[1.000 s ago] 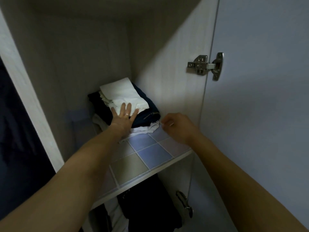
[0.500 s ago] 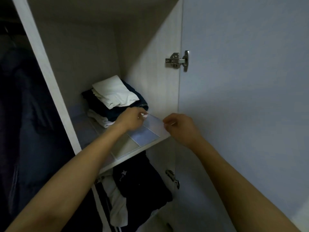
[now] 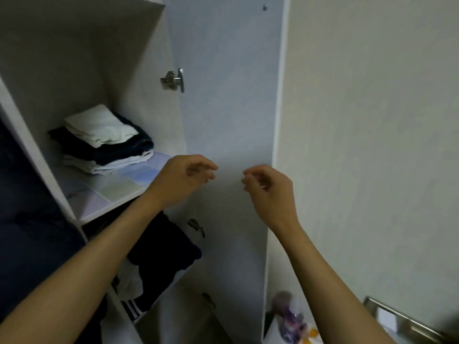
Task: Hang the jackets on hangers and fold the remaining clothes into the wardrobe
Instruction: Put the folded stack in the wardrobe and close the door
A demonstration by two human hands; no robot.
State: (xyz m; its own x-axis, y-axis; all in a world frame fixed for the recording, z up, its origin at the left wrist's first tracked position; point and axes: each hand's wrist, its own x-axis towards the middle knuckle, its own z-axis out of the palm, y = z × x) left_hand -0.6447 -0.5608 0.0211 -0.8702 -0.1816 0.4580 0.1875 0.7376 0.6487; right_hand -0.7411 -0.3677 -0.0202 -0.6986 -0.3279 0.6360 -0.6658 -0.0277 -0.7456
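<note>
Dim and soft throughout, faintly blue-grey. Brightest on the wall (image 3: pixel 372 145) at right; deep shadow at lower left. Motion blur smearing the lower right corner. Straight edges bowed by wide-angle distortion near the borders.

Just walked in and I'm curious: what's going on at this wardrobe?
A person is putting clothes away. A stack of folded clothes, white on dark on white, sits on the wardrobe shelf. Both hands, left hand and right hand, hover empty and loosely curled before the open wardrobe door.
</note>
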